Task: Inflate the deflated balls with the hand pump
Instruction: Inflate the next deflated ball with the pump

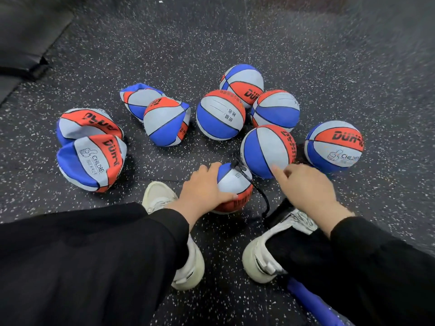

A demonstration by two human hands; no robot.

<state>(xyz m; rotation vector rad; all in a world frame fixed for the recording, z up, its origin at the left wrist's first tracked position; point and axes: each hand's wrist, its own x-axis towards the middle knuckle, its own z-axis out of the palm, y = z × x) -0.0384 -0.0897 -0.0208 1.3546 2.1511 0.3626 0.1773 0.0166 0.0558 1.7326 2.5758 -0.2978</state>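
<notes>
- Ten red, blue and grey rubber basketballs lie on a black speckled rubber floor [235, 31]; four collapsed ones [91, 158] sit at the left, five round ones [220, 115] at the right.
- Left hand [204, 191] curls over the small half-filled ball [233, 184] between two pale sneakers [188, 267], gripping it.
- A thin black pump hose [264, 201] plugs into that ball's top.
- Right hand [306, 184], holding nothing, extends its forefinger onto a neighbouring inflated ball [267, 150].
- The blue pump barrel [310, 302] lies beside the right leg.
</notes>
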